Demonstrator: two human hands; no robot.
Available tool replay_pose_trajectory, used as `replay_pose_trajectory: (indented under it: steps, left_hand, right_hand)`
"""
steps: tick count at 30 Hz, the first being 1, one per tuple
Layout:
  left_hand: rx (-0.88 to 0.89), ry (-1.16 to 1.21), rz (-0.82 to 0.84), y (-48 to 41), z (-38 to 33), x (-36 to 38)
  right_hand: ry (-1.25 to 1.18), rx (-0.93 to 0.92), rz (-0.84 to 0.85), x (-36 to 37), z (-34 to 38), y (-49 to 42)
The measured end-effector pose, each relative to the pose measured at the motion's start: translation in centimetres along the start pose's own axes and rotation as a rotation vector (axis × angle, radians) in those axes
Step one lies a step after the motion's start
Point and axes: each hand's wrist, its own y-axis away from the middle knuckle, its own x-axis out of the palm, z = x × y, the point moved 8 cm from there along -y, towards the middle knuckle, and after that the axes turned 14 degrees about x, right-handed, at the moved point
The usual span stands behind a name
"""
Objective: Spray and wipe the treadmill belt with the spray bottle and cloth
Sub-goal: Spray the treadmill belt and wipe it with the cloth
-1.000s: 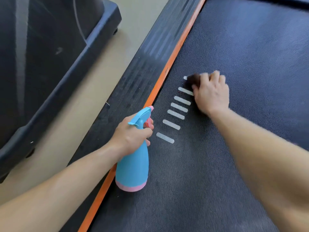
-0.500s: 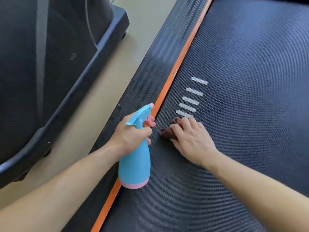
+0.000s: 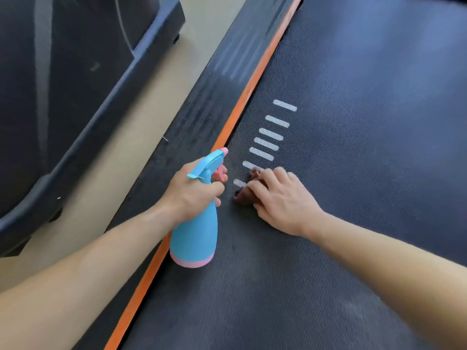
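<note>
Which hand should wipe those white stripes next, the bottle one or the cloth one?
The right hand. It holds the brown cloth down on the belt, right at the nearest white stripes. The left hand is busy gripping the spray bottle.

Two bare arms fill the lower part of the view: the left forearm (image 3: 88,269) and the right forearm (image 3: 391,269) are uncovered from the wrist to where the view ends. The left hand (image 3: 194,195) and the right hand (image 3: 283,200) are bare too, knuckles standing out on the backs. Nearest the camera, both arms look broad and slightly blurred.
</note>
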Motion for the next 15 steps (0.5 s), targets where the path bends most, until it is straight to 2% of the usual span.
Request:
replay_pose_trajectory:
  steps: [2,4,8,11,15]
  left_hand:
    - [0.015,-0.025,0.034,0.3,-0.5,1.1]
    - [0.010,-0.052,0.092,0.5,-1.2,2.6]
    - [0.053,-0.201,0.245,1.2,-3.2,7.1]
    - [0.081,-0.227,0.298,0.9,-3.8,9.8]
    - [0.059,-0.188,0.325,0.9,-4.2,11.8]
  right_hand:
    - [0.022,-0.053,0.052,0.0,-0.5,3.8]
    - [0.043,-0.014,0.072,-0.2,-1.9,7.1]
    - [0.032,0.259,0.038,-1.1,-5.4,11.7]
    - [0.010,0.467,0.000,-1.7,-7.0,12.9]
    - [-0.005,0.503,-0.029,-2.2,-7.5,14.1]
